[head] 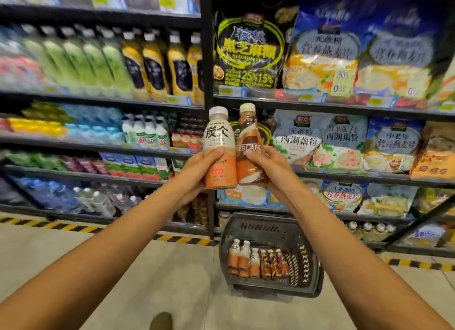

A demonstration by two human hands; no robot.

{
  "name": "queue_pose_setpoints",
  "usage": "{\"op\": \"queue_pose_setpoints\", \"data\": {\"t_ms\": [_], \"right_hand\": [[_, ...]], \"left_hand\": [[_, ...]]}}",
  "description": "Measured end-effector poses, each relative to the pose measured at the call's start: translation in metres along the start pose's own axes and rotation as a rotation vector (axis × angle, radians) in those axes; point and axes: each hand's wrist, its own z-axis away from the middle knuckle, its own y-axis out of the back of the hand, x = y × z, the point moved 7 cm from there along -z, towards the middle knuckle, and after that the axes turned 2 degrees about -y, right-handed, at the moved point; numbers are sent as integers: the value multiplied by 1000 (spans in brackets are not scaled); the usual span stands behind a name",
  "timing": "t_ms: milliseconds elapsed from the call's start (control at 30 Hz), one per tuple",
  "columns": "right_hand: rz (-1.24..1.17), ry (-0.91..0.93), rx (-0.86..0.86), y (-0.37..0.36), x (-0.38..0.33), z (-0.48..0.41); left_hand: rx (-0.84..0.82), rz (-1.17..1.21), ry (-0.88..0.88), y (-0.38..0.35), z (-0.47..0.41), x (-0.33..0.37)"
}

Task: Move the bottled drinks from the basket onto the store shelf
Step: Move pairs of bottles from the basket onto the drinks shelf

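Observation:
My left hand (197, 172) grips a white-and-orange latte bottle (219, 137) upright. My right hand (267, 168) grips a brown Nescafe bottle (247, 135), tilted slightly, touching the latte bottle. Both are held up side by side in front of the black shelf upright (208, 58). Below on the floor sits a dark plastic basket (310, 275) holding several more bottles (256, 260) of both kinds, lying in a row. The drinks shelf (98, 147) is to the left, full of bottles and cartons.
Shelves on the right carry bagged cereal and powder packs (320, 142). Small bottles (369, 228) stand on the bottom right shelf. Yellow-black hazard tape (73, 227) marks the floor along the shelf base. My shoe tip (161, 321) shows at the bottom.

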Motion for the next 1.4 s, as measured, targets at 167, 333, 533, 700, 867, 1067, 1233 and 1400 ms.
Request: {"op": "queue_pose_setpoints", "data": {"t_ms": [167, 333, 533, 700, 867, 1067, 1233, 1400], "right_hand": [[97, 137, -40, -97, -56, -48], [83, 206, -97, -208, -102, -98], [133, 293, -79, -308, -161, -155], [172, 329, -35, -359, -215, -201], [192, 373, 0, -386, -264, -250], [260, 453, 16, -399, -314, -310], [307, 485, 53, -402, -341, -344], [427, 539, 107, -400, -349, -369]], "left_hand": [[12, 31, -121, 82, -21, 74], [9, -50, -242, 177, -52, 160], [-49, -168, -338, 260, -88, 254], [52, -228, -364, 311, -135, 321], [69, -259, -366, 333, -181, 377], [92, -341, -443, 344, -241, 435], [152, -446, -483, 351, -281, 465], [215, -490, -474, 360, -313, 472]]}}
